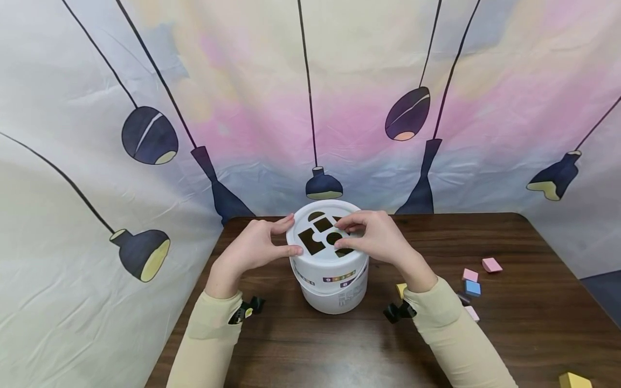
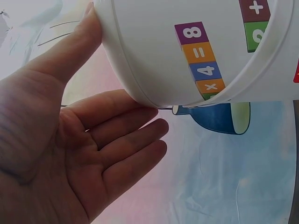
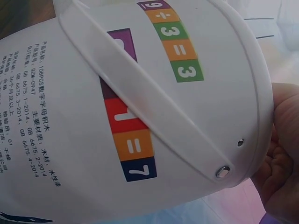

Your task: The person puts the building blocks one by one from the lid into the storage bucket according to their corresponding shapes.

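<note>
Pale pastel cloth backdrop [image 1: 262, 70]: we see it across twelve o'clock, printed with dark blue hanging lamps [image 1: 324, 186].
Dark brown wood-grained table [image 1: 335, 361]: it spreads in front of the cloth.
White plastic bucket [image 1: 335, 302]: upright on the table, its far edge towards twelve o'clock; we read coloured printed sums [image 1: 338, 279] on its wall.
White round plastic lid with dark cut-out holes [image 1: 316, 260]: seated on top of the bucket.
Bare left hand [image 1: 252, 245]: at the lid's nine o'clock, well open, thumb and forefinger apart and touching the rim, other fingers loosely extended.
Bare right hand [image 1: 375, 237]: over the lid from three o'clock, fingers bent, thumb and forefinger apart; we cannot tell whether it holds anything.
Thick yellow block [image 1: 574, 380]: well away from the bucket, towards four o'clock.
Small flat pink block [image 1: 492, 265]: at three o'clock from the bucket, near a small flat blue block [image 1: 472, 288].
</note>
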The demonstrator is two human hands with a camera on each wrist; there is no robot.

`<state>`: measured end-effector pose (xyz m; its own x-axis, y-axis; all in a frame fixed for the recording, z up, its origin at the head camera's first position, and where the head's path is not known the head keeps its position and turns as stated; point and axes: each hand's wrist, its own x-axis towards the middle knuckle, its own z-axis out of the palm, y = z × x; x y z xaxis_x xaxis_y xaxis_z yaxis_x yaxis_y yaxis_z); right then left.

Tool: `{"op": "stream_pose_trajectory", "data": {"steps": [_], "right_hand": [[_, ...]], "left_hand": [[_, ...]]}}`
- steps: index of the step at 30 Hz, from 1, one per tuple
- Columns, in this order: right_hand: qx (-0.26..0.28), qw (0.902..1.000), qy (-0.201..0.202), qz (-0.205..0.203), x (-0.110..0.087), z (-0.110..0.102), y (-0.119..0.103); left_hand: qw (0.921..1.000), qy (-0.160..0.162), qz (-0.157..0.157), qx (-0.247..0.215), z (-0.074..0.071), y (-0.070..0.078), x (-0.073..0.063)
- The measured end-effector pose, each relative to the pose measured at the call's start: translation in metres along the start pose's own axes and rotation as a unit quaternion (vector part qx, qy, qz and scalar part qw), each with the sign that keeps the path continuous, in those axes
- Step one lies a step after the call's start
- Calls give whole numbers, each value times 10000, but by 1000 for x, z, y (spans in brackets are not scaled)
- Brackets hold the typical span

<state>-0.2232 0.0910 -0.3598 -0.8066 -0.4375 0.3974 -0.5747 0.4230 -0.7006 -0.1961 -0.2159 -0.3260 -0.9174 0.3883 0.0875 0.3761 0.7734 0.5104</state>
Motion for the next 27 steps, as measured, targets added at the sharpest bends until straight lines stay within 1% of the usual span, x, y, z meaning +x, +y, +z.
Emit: {"op": "stream_pose_trajectory", "data": {"steps": [7,12,15,18,20,22,24,27], "right_hand": [[-166,9999,15,-25,1,0,0],[-124,9999,-11,6,0,-2,1],[81,9999,-55,-52,-1,-4,2],[613,9978,-86,-243,-2,-8,7],[963,9945,-52,-408,-5,-13,12],[1184,9914,29,-558,-10,-20,19],[1187,9908,86,-639,-18,-31,26],[901,9945,55,-529,-35,-54,41]], "left_hand": [[10000,32,9,-84,1,-1,2],[9999,2,-11,-124,1,-1,1],[9999,-18,-19,-141,1,-2,2],[9999,-23,-42,-157,1,-2,2],[9999,-25,-59,-153,1,-1,3],[9999,-26,-77,-139,0,-1,2],[9999,-35,-88,-131,0,-1,1],[9999,-55,-85,-130,1,-1,-1]]}}
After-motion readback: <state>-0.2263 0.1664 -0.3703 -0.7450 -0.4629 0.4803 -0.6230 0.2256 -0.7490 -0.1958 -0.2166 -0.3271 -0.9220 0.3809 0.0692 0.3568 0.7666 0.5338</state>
